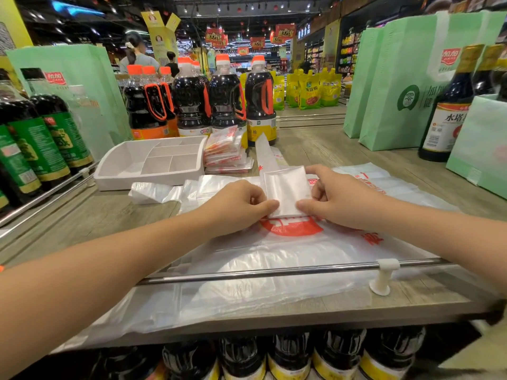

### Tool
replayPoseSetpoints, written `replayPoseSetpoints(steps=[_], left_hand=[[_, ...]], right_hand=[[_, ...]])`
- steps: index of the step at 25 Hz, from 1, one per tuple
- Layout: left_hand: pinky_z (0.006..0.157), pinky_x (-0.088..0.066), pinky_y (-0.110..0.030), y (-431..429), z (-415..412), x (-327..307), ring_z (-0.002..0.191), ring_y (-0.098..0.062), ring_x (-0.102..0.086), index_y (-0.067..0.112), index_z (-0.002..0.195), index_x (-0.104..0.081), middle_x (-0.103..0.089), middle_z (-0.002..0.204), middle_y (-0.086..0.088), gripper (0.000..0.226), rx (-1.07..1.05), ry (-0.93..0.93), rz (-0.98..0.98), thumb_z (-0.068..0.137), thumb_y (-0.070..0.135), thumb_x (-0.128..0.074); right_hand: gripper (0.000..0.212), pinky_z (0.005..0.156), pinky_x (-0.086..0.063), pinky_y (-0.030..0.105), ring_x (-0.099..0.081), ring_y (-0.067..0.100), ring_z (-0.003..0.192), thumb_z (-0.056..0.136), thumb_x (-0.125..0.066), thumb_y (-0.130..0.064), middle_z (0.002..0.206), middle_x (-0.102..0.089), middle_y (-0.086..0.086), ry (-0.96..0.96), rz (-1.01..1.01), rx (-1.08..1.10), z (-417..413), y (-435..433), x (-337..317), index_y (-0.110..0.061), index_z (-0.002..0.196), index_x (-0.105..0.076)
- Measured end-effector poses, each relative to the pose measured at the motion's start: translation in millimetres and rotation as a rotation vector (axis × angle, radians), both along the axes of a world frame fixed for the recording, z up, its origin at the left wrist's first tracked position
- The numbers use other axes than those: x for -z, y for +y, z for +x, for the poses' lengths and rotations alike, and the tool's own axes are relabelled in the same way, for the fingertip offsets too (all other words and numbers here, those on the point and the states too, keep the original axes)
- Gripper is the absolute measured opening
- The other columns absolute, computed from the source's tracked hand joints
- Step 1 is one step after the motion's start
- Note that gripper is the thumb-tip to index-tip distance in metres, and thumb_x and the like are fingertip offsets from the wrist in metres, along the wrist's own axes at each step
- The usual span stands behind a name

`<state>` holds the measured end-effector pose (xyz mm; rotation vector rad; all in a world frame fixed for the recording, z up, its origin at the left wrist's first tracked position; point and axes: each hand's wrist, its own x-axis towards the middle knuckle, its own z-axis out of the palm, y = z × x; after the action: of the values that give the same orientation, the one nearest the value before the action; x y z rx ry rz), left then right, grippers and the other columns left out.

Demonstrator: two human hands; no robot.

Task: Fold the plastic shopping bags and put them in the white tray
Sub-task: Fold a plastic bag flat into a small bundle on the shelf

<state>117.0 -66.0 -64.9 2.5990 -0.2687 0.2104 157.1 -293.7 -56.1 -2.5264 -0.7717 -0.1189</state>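
Pinching the folded plastic bag (pixel 286 187) from both sides, the left hand (pixel 236 207) curls its thumb and fingers onto the left edge and the right hand (pixel 338 198) grips the right edge the same way. The small white square lies between them on a flat, unfolded bag (pixel 274 259) with red print that spreads under both wrists. Beyond and to the left of the left hand sits the divided white tray (pixel 120 171), well apart from the fingers, with a stack of folded bags (pixel 227 152) just beside its right wall and dark sauce bottles (pixel 227 105) behind.
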Motion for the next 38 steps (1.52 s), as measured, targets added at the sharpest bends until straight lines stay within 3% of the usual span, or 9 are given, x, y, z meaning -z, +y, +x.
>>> replayPoseSetpoints(steps=[3, 8, 12, 15, 18, 22, 27, 33, 38], left_hand=[[0.058, -0.039, -0.025, 1.2, 1.2, 1.5, 0.065, -0.006, -0.057, 0.018, 0.074, -0.067, -0.065, 0.069, 0.006, 0.035, -0.02, -0.043, 0.025, 0.089, 0.05, -0.066], [0.06, -0.038, -0.024, 1.6, 1.6, 2.2, 0.066, -0.004, -0.056, 0.02, 0.071, -0.065, -0.064, 0.072, 0.007, 0.034, -0.005, -0.037, 0.024, 0.09, 0.048, -0.066], [0.067, -0.035, -0.014, 3.0, 1.2, 2.6, 0.085, -0.004, -0.052, 0.024, 0.088, -0.06, -0.058, 0.095, 0.007, 0.025, 0.01, -0.134, 0.083, 0.089, 0.048, -0.067], [0.089, -0.034, -0.014, 5.9, -3.2, -1.1, 0.12, -0.008, -0.048, 0.029, 0.123, -0.054, -0.052, 0.129, 0.008, 0.041, 0.111, -0.067, 0.125, 0.091, 0.053, -0.062], [0.111, -0.018, -0.019, 5.7, -6.2, -3.4, 0.146, -0.009, -0.023, 0.034, 0.15, -0.037, -0.026, 0.16, 0.008, 0.065, 0.179, 0.115, 0.259, 0.093, 0.064, -0.049], [0.119, -0.018, -0.027, 8.7, -3.0, -7.1, 0.148, -0.011, -0.023, 0.034, 0.154, -0.032, -0.024, 0.163, 0.009, 0.069, 0.201, 0.12, 0.328, 0.094, 0.066, -0.043], [0.104, -0.03, -0.016, 15.1, -14.7, -13.5, 0.129, -0.005, -0.042, 0.032, 0.147, -0.042, -0.045, 0.142, 0.011, 0.069, 0.293, 0.064, 0.314, 0.087, 0.064, -0.057], [0.12, -0.019, -0.025, 22.9, -14.9, -12.0, 0.147, -0.003, -0.022, 0.036, 0.156, -0.023, -0.02, 0.162, 0.018, 0.092, 0.264, 0.21, 0.306, 0.08, 0.078, -0.054], [0.118, -0.021, -0.027, 21.1, -12.4, -13.2, 0.145, -0.005, -0.026, 0.042, 0.155, -0.02, -0.024, 0.16, 0.02, 0.09, 0.283, 0.248, 0.312, 0.079, 0.08, -0.051]], right_hand=[[0.067, 0.065, -0.042, 0.02, -0.059, -0.001, 0.072, 0.09, -0.068, -0.041, 0.082, -0.066, -0.008, -0.048, -0.055, -0.003, -2.6, 3.5, 2.3, -0.023, 0.146, -0.035], [0.036, 0.073, -0.044, 0.028, -0.056, 0.005, 0.079, 0.094, -0.058, -0.048, 0.084, -0.06, -0.011, -0.097, -0.189, 0.002, -5.5, 1.8, -0.3, -0.027, 0.122, -0.058], [0.031, 0.091, -0.047, 0.038, -0.056, 0.014, 0.1, 0.095, -0.05, -0.055, 0.111, -0.052, -0.009, -0.159, -0.274, -0.008, -9.3, 0.8, -1.4, -0.031, 0.107, -0.065], [0.042, 0.106, -0.04, 0.039, -0.048, 0.017, 0.125, 0.098, -0.042, -0.054, 0.141, -0.046, -0.006, -0.151, -0.368, -0.068, -8.2, -1.5, -1.3, -0.029, 0.128, -0.056], [0.06, 0.121, -0.019, 0.033, -0.022, 0.013, 0.149, 0.099, -0.032, -0.061, 0.164, -0.02, -0.01, -0.021, -0.449, -0.095, -3.8, -3.6, -0.5, -0.035, 0.153, -0.031], [0.07, 0.115, -0.023, 0.027, -0.03, 0.011, 0.144, 0.093, -0.035, -0.07, 0.16, -0.026, -0.012, -0.003, -0.424, -0.126, -2.0, -4.5, -1.6, -0.035, 0.153, -0.031], [0.077, 0.101, -0.037, 0.025, -0.046, 0.005, 0.123, 0.078, -0.044, -0.085, 0.142, -0.035, -0.021, -0.002, -0.392, -0.196, -8.2, -14.4, -10.0, -0.045, 0.144, -0.037], [0.076, 0.107, -0.035, 0.025, -0.043, 0.001, 0.124, 0.078, -0.046, -0.083, 0.142, -0.033, -0.025, 0.012, -0.391, -0.235, -13.9, -19.9, -13.3, -0.043, 0.142, -0.042], [0.077, 0.106, -0.041, 0.031, -0.048, 0.004, 0.119, 0.074, -0.044, -0.088, 0.135, -0.037, -0.024, -0.001, -0.384, -0.251, -11.9, -21.0, -13.2, -0.045, 0.137, -0.045]])
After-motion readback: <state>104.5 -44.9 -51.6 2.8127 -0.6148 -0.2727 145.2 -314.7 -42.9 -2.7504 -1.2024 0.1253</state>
